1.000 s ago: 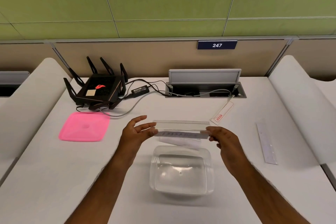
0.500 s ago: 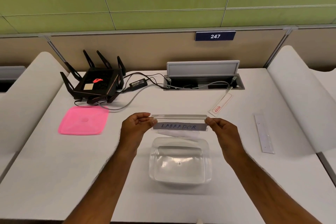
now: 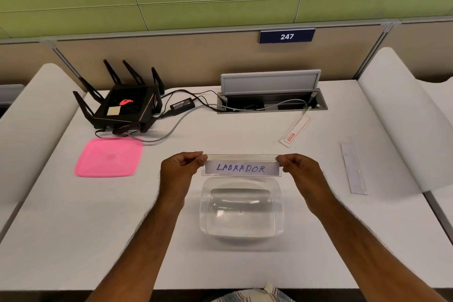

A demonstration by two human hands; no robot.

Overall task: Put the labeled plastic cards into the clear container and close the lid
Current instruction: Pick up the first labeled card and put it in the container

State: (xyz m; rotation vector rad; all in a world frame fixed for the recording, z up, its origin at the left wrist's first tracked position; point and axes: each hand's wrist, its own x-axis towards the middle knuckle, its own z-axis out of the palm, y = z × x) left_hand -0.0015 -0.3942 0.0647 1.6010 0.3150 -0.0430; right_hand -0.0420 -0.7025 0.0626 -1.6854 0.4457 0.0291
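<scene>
A clear plastic card point(image 3: 241, 167) with a white label reading LABRADOR is held level in the air, face toward me. My left hand point(image 3: 180, 167) pinches its left end and my right hand point(image 3: 297, 168) pinches its right end. Just below and nearer me, the clear container point(image 3: 241, 234) stands open on the white desk with nothing visible inside. Its pink lid point(image 3: 109, 157) lies flat to the left. A second card with a red label point(image 3: 295, 131) lies at the back right, and a third clear card point(image 3: 353, 168) lies further right.
A black router point(image 3: 125, 105) with antennas, its power brick point(image 3: 182, 106) and cables sit at the back left. An open cable hatch point(image 3: 270, 99) is set in the desk behind the cards. White curved dividers point(image 3: 397, 117) border both sides of the desk.
The card has been tilted up from edge-on until its LABRADOR label faces me. My left hand's fingers closed onto the card's end. Both hands stayed above the container.
</scene>
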